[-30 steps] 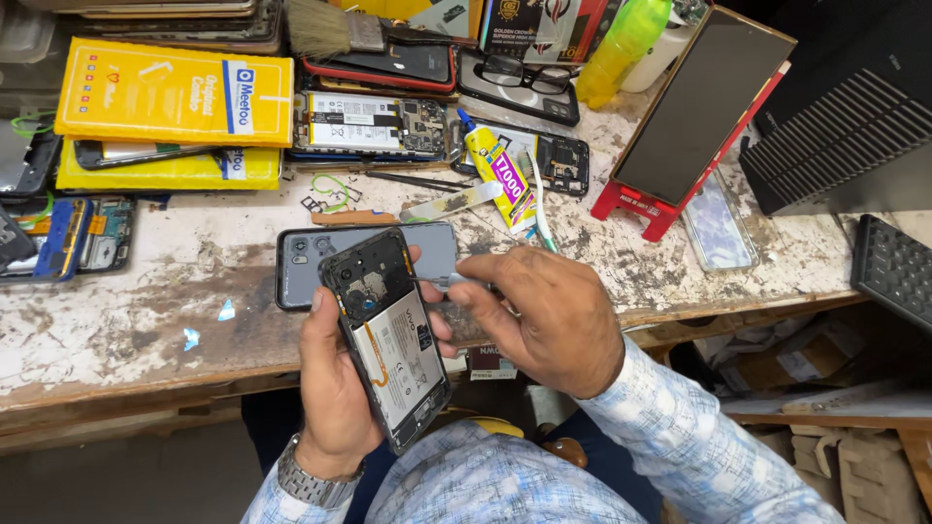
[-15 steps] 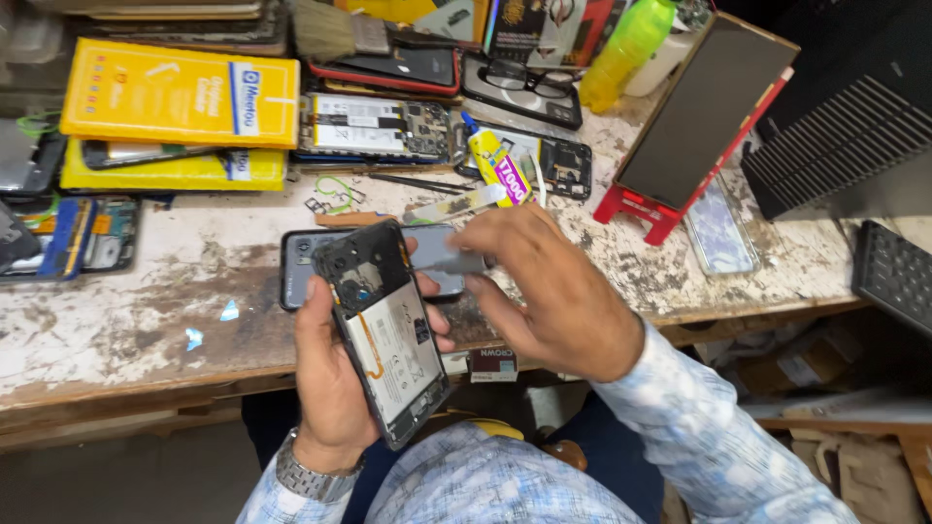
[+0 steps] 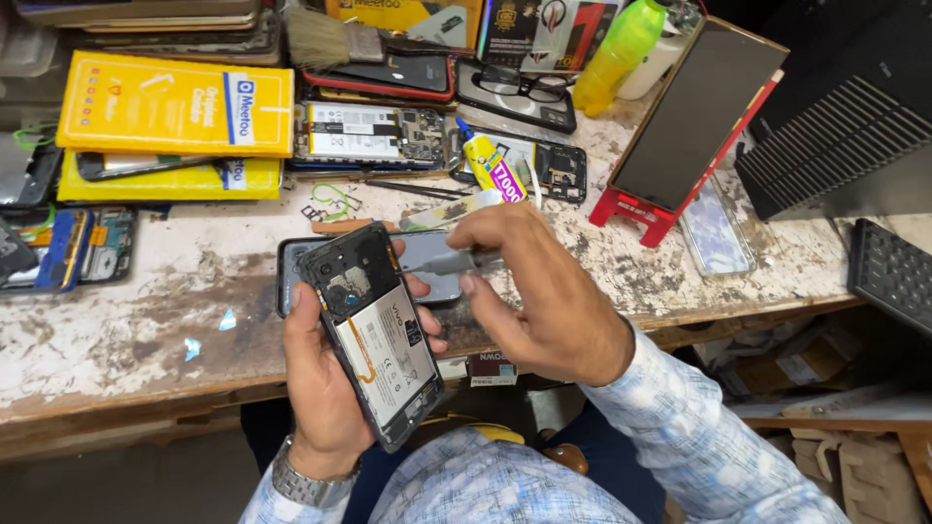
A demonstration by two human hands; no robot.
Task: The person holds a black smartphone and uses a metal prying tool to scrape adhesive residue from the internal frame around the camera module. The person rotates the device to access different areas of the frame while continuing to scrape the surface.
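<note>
My left hand holds an opened black phone upright over the bench edge, its back off and a white battery showing. My right hand is just to the right of it. Its fingers pinch a slim grey tool that points left toward the phone's upper edge. Under both lies a grey phone back, flat on the worn white bench.
Yellow boxes and several opened phones lie at the back. There are also a brush, a glue tube, glasses and a green bottle. A dark phone leans on a red stand; a black keyboard sits right.
My right hand has lifted off the phone's side and moved up and right, now with the grey tool in its fingertips. My left hand keeps the phone almost still.
</note>
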